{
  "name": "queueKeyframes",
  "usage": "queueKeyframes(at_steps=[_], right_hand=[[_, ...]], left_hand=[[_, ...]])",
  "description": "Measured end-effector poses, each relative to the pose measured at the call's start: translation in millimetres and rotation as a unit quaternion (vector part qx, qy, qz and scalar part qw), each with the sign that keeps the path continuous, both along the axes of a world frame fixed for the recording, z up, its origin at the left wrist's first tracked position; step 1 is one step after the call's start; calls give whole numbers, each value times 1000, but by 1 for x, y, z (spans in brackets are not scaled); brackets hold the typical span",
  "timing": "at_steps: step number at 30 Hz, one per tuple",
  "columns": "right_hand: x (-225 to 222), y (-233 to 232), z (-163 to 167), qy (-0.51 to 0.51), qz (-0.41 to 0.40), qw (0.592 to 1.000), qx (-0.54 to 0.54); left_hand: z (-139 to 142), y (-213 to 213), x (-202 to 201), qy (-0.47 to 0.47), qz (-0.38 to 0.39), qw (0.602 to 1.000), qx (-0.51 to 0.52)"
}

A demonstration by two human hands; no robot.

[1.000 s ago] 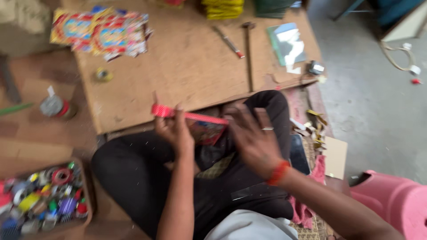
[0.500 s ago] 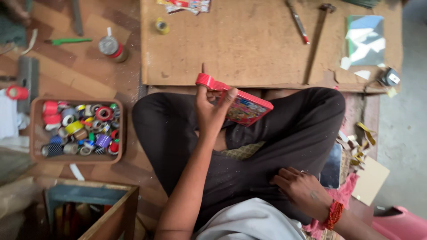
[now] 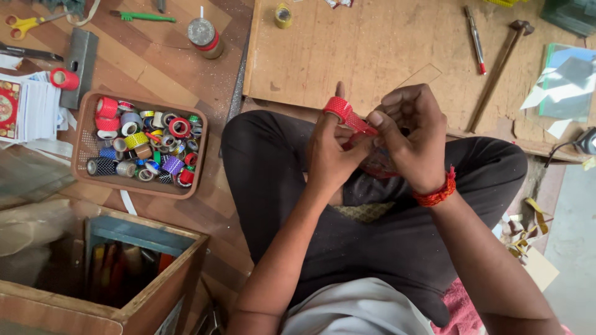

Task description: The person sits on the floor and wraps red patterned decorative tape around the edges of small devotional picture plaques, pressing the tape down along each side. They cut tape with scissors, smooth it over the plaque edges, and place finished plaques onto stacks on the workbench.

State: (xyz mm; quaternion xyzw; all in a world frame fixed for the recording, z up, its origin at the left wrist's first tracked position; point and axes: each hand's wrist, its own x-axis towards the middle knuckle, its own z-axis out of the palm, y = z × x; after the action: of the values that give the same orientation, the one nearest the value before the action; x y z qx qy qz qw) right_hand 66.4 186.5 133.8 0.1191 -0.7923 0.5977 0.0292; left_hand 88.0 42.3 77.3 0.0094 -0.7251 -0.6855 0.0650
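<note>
Person sits cross-legged on floor, both hands over lap at near edge of wooden board (image 3: 385, 56). Left hand (image 3: 332, 158) beside right hand (image 3: 413, 133), touching; tape roll (image 3: 338, 107) on left hand's finger, flat frame-like piece (image 3: 375, 162) between the hands. On board: hammer (image 3: 500, 68) toward right edge, pen (image 3: 475, 30) just left of it, small tape roll (image 3: 284, 15) near far left corner, glass sheet (image 3: 568, 80) at right edge. Left of board on floor: tray of tape rolls (image 3: 138, 144), spool (image 3: 205, 36) behind it, scissors (image 3: 28, 23) far left. Open wooden box (image 3: 133, 260) in front of tray.
</note>
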Motion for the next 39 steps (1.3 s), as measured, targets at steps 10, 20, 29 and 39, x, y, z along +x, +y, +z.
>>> queueKeyframes(at_steps=[10, 20, 29, 39], right_hand=[[-1, -2, -13, 4, -10, 999, 52], [25, 27, 2, -26, -31, 999, -1], [113, 90, 14, -318, 302, 786, 435], [72, 16, 18, 188, -63, 919, 340]], left_hand=[[-3, -4, 2, 7, -8, 999, -30], [-25, 22, 9, 16, 69, 988, 137], [-63, 34, 7, -17, -61, 891, 449], [-54, 48, 16, 19, -81, 917, 389]])
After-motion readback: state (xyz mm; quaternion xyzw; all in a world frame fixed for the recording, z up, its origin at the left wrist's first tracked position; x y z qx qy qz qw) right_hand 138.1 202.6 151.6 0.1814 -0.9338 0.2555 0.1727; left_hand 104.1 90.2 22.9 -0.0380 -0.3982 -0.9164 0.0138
